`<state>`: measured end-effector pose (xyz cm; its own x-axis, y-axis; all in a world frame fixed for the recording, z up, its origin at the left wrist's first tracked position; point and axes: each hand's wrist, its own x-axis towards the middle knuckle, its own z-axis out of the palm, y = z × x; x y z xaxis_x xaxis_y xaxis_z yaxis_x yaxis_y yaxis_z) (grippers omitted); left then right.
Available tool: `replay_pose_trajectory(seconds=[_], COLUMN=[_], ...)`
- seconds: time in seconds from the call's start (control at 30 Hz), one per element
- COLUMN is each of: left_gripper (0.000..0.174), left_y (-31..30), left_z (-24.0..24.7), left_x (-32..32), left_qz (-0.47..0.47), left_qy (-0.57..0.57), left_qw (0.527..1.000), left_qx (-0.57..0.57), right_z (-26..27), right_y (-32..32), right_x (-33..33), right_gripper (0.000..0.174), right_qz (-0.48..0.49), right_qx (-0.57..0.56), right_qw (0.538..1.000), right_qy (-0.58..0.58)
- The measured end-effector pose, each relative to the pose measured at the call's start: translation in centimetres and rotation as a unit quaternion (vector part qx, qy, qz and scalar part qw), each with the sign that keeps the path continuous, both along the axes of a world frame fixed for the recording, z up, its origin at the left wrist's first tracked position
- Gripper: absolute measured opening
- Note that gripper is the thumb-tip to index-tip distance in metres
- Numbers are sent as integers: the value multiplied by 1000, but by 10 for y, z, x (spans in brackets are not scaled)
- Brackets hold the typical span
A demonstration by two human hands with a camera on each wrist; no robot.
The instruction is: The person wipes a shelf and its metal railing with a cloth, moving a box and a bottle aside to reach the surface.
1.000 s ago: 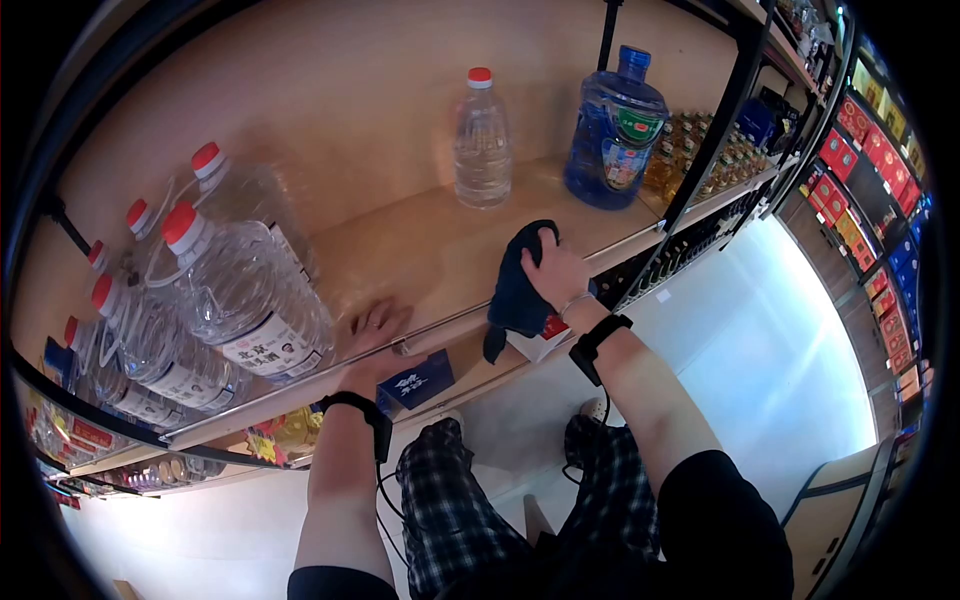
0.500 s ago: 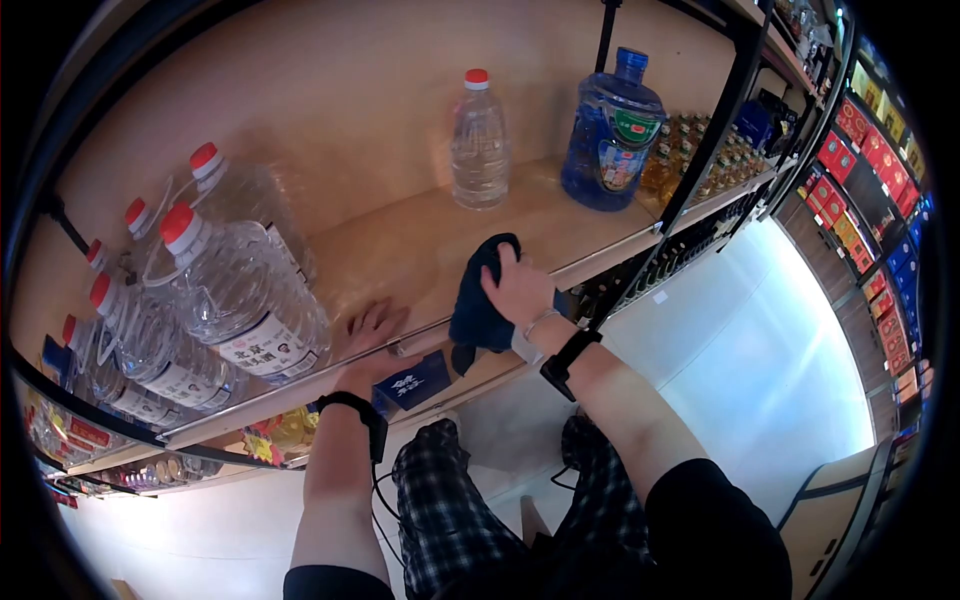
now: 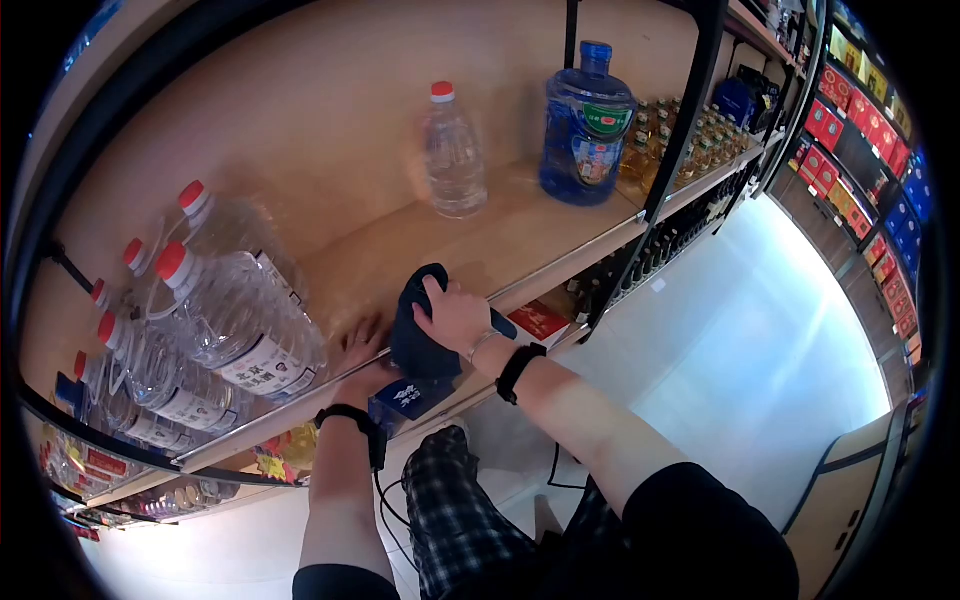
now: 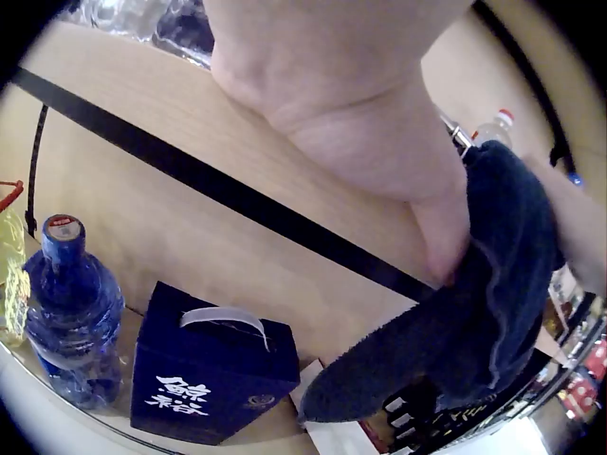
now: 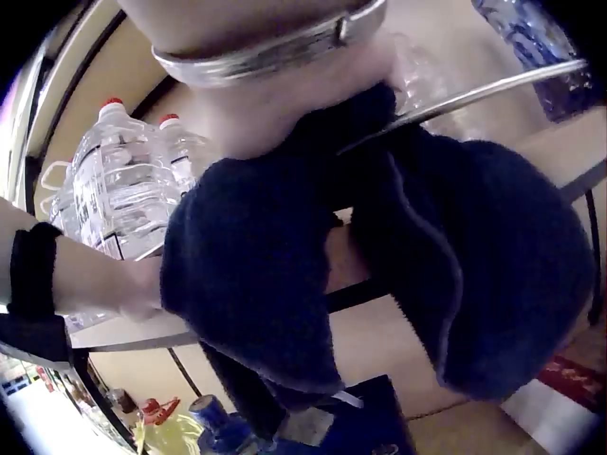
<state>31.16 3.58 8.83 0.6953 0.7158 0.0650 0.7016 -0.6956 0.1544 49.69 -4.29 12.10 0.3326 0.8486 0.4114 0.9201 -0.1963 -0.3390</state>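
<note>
My right hand (image 3: 452, 312) grips a dark blue cloth (image 3: 418, 330) and presses it on the front edge of the wooden shelf (image 3: 480, 240). The cloth (image 5: 313, 275) hangs over the shelf rail and fills the right wrist view; it also shows in the left wrist view as a dark fold (image 4: 474, 303). My left hand (image 3: 362, 345) rests flat on the shelf just left of the cloth, fingers spread, beside the big clear water jugs (image 3: 235, 305).
A clear bottle with a red cap (image 3: 452, 150) and a blue water jug (image 3: 585, 125) stand at the back right of the shelf. A dark blue box (image 4: 213, 374) and a blue bottle (image 4: 71, 303) sit on the lower shelf. An aisle floor (image 3: 760, 340) lies to the right.
My right hand has slid the cloth leftward along the shelf's front edge, ending close to my left hand. The left hand has stayed in place.
</note>
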Motion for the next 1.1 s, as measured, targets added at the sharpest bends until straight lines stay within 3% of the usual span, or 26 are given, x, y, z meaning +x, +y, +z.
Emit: replay_pose_trajectory(seconds=[0.27,0.5,1.1], left_gripper=[87,87,88], left_y=[-2,-3,-3], left_z=[1,3,4], left_x=[1,1,1], left_qz=[-18,-16,-12], left_qy=[-18,-10,-20], left_qw=[1000,1000,999], left_qx=[-9,-24,-24], right_z=[9,10,-6], right_y=[-8,-19,-28], right_x=[31,75,145], right_gripper=[43,40,49], right_qz=[9,-26,-99], right_qx=[-61,-71,-52], right_qw=[998,997,994], right_qy=[7,5,-16])
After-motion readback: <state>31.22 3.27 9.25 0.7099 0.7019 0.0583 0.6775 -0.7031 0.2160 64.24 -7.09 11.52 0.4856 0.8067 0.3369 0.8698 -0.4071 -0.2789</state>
